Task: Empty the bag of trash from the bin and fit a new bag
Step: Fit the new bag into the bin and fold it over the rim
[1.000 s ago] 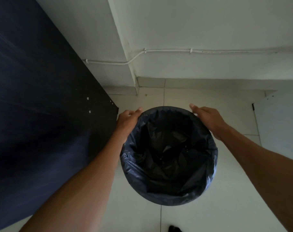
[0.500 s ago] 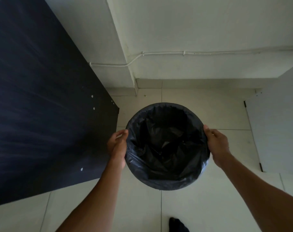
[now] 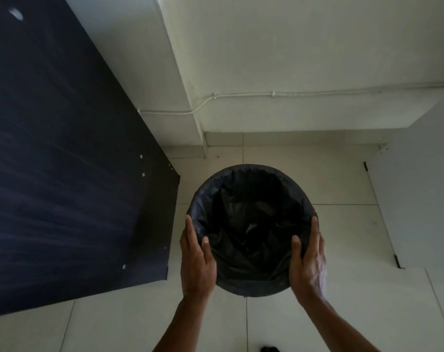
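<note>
A round bin (image 3: 250, 290) stands on the tiled floor, lined with a black bag (image 3: 249, 224) whose edge is folded over the rim all the way round. The inside of the bag looks dark and crumpled, and I see no trash in it. My left hand (image 3: 196, 262) holds the near-left rim, thumb inside the bag and straight fingers along the outside. My right hand (image 3: 308, 262) holds the near-right rim in the same way.
A large dark panel (image 3: 63, 174) rises close on the bin's left. A white board (image 3: 419, 199) leans at the right. The wall corner, with a white cable (image 3: 271, 94), is behind the bin. A dark shoe tip (image 3: 269, 349) shows at the bottom edge.
Both hands have slid along the rim from the far side, past the sides, to the near side. The thumbs now lie inside the bag.
</note>
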The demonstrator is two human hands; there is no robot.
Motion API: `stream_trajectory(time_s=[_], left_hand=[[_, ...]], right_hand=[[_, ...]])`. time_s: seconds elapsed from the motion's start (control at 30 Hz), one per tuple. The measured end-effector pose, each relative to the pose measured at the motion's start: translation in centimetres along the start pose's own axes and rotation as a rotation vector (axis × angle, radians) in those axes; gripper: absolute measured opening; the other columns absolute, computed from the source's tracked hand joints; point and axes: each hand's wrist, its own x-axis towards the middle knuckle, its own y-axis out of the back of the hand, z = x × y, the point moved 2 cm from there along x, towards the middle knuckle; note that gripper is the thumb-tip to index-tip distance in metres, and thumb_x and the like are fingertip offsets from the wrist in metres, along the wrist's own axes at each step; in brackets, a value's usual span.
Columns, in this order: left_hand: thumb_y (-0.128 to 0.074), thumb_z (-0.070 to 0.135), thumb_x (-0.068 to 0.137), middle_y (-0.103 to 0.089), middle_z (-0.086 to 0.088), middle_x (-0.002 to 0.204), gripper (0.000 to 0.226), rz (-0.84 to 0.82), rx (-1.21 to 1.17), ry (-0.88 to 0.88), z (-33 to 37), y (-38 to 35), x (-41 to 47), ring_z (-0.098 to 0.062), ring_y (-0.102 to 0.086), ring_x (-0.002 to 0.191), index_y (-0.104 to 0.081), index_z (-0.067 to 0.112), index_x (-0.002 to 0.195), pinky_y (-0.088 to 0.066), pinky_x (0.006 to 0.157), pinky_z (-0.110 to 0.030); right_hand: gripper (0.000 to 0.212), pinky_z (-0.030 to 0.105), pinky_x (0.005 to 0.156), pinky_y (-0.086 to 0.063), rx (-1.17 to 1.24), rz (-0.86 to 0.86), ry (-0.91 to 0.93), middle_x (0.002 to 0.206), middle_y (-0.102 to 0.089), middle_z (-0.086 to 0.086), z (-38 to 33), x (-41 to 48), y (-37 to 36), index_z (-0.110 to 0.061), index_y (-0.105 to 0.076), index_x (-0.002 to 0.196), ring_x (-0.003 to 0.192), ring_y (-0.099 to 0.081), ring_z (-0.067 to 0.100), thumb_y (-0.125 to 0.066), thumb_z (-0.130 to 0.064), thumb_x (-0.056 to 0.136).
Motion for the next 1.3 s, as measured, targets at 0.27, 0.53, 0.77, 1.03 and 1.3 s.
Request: stream_trajectory(time_s=[0.27, 0.53, 0.77, 1.03, 1.3], left_hand=[[-0.044, 0.017, 0.103, -0.027, -0.013, 0.159, 0.063, 0.063, 0.009, 0.018, 0.7, -0.7, 5.2, -0.002, -0.029, 0.127, -0.013, 0.015, 0.157, -0.024, 0.078, 0.013], [-0.041, 0.029, 0.104, -0.031, -0.012, 0.158, 0.065, 0.071, 0.075, 0.053, 1.4, -2.2, 13.6, -0.031, -0.04, 0.139, -0.006, 0.029, 0.158, -0.033, 0.098, -0.026], [-0.043, 0.034, 0.103, -0.041, -0.019, 0.15, 0.064, 0.155, 0.052, 0.119, 2.6, -3.4, 19.8, -0.035, -0.046, 0.133, -0.011, 0.028, 0.158, -0.039, 0.102, -0.032], [-0.045, 0.033, 0.102, -0.051, -0.019, 0.141, 0.062, 0.198, 0.056, 0.138, 2.5, -3.8, 23.1, -0.035, -0.053, 0.124, -0.016, 0.03, 0.157, -0.043, 0.097, -0.031], [-0.046, 0.031, 0.101, -0.052, -0.021, 0.137, 0.064, 0.165, 0.052, 0.144, 2.7, -3.6, 23.2, -0.037, -0.054, 0.121, -0.015, 0.028, 0.157, -0.044, 0.098, -0.034]], right_hand=[[0.07, 0.046, 0.087, -0.051, -0.063, 0.01, 0.016, 0.14, -0.042, 0.018, -1.9, 4.7, -2.4, -0.029, -0.009, 0.157, 0.118, -0.052, 0.036, -0.037, -0.05, 0.096], [0.068, 0.038, 0.086, -0.048, -0.066, 0.029, 0.028, 0.118, -0.057, 0.018, -5.0, 12.2, -5.6, -0.032, -0.008, 0.156, 0.104, -0.058, 0.034, -0.042, -0.045, 0.099], [0.069, 0.042, 0.096, -0.046, -0.016, 0.018, 0.053, 0.121, -0.058, 0.018, -7.3, 18.9, -8.6, -0.033, -0.009, 0.156, 0.11, -0.057, 0.035, -0.045, -0.047, 0.098], [0.071, 0.04, 0.098, -0.044, -0.01, 0.031, 0.073, 0.123, -0.058, 0.018, -8.2, 22.2, -10.1, -0.032, -0.012, 0.156, 0.112, -0.057, 0.036, -0.05, -0.038, 0.097], [0.075, 0.039, 0.098, -0.044, -0.015, 0.009, 0.071, 0.123, -0.059, 0.019, -8.2, 22.5, -10.1, -0.031, -0.009, 0.156, 0.112, -0.057, 0.037, -0.052, -0.039, 0.096]])
